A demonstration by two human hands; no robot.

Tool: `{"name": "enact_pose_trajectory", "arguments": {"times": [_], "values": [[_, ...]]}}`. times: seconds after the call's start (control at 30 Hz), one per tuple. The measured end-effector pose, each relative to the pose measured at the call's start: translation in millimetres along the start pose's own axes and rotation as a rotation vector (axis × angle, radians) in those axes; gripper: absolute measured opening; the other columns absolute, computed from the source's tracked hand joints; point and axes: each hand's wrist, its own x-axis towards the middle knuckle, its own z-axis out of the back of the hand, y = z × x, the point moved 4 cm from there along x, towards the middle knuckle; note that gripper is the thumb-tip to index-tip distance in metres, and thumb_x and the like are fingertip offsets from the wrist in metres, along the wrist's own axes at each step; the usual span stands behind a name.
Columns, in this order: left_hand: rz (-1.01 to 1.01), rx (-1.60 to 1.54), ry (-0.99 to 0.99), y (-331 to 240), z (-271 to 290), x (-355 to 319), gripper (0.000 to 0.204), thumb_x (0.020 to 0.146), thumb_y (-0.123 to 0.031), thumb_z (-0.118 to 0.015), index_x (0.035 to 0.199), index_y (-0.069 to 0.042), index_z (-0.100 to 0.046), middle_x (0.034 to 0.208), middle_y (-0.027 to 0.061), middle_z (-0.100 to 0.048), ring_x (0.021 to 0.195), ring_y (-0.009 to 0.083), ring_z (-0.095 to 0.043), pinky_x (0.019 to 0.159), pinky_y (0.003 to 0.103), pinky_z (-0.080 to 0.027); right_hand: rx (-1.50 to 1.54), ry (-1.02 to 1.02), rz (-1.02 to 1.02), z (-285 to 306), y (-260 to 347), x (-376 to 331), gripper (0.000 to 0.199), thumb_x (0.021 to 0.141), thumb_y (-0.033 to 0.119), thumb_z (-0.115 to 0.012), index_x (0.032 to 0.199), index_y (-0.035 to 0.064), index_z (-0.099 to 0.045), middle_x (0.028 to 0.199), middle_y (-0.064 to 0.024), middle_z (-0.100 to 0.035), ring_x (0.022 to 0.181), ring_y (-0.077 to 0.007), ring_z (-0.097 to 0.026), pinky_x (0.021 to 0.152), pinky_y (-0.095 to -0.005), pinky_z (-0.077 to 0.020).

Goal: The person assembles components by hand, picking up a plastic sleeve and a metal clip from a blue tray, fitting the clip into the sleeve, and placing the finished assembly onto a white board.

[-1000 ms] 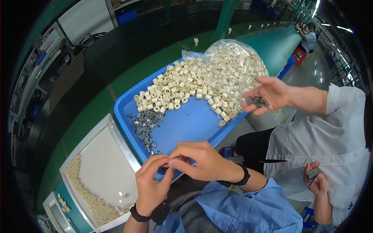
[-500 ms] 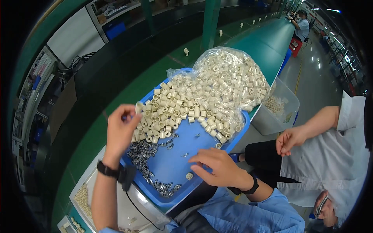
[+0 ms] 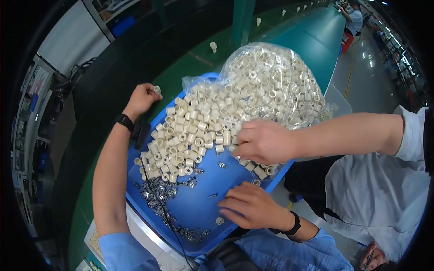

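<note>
My left hand is off the far left side of the blue tray, over the green belt, pinching a short cream plastic fitting upright at its fingertips. My right hand hovers above the near right part of the tray, fingers loosely bent and apart, with nothing seen in them. By its fingertips lie a small metal clip and a pale notched piece. Loose cream fittings fill the tray's far half, and small shiny metal clips are heaped along its left edge.
A clear bag full of fittings rests on the tray's far end. A co-worker's hand reaches into the fittings from the right. Single fittings stand along the green belt. A dark cable hangs across the tray's left side.
My left hand has moved away from me over the belt with the fitting. My right hand stays low over the tray, fingers more bent. The co-worker's hand has come into the pile.
</note>
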Motion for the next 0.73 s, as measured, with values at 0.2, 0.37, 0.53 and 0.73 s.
{"name": "enact_pose_trajectory", "arguments": {"times": [0.2,0.37,0.53,0.73], "values": [[0.010,0.214,-0.018,-11.2,20.7,-17.6,0.040,0.084,-0.016,-0.085,0.115,0.004,-0.068,0.091,0.0066,-0.069,0.082,0.0157,-0.065,0.077,0.031,-0.054,-0.061,-0.005,0.039,-6.0,5.2,9.7,0.012,0.091,0.016,-0.075,0.099,0.0067,-0.072,0.089,-0.0059,-0.060,0.077,-0.0264,-0.058,0.073,-0.0384,-0.0475],[-0.161,0.156,-0.093,-99.9,70.1,-130.7,0.047,0.097,-0.021,-0.076,0.134,0.003,-0.061,0.100,0.0054,-0.068,0.094,0.0129,-0.063,0.082,0.029,-0.053,-0.112,0.130,0.047,-23.6,15.6,11.1,0.013,0.089,0.014,-0.075,0.100,0.0069,-0.071,0.091,-0.0070,-0.059,0.085,-0.0262,-0.061,0.076,-0.0398,-0.0486],[-0.257,0.264,-0.116,-170.3,83.0,-322.7,0.030,0.097,-0.015,-0.073,0.123,0.000,-0.068,0.097,0.0086,-0.069,0.093,0.0198,-0.066,0.088,0.034,-0.053,-0.153,0.340,0.131,-33.4,22.4,22.7,0.020,0.086,0.014,-0.075,0.104,0.0079,-0.071,0.097,-0.0086,-0.060,0.093,-0.0290,-0.063,0.080,-0.0422,-0.0498],[0.175,0.245,-0.142,-84.9,69.8,-503.1,0.022,0.097,-0.014,-0.072,0.117,-0.007,-0.072,0.100,0.0103,-0.071,0.099,0.0235,-0.068,0.100,0.033,-0.048,-0.272,0.314,0.156,-57.6,36.3,30.8,0.026,0.083,0.015,-0.077,0.108,0.0086,-0.072,0.099,-0.0109,-0.061,0.098,-0.0324,-0.063,0.086,-0.0434,-0.0506]]}}
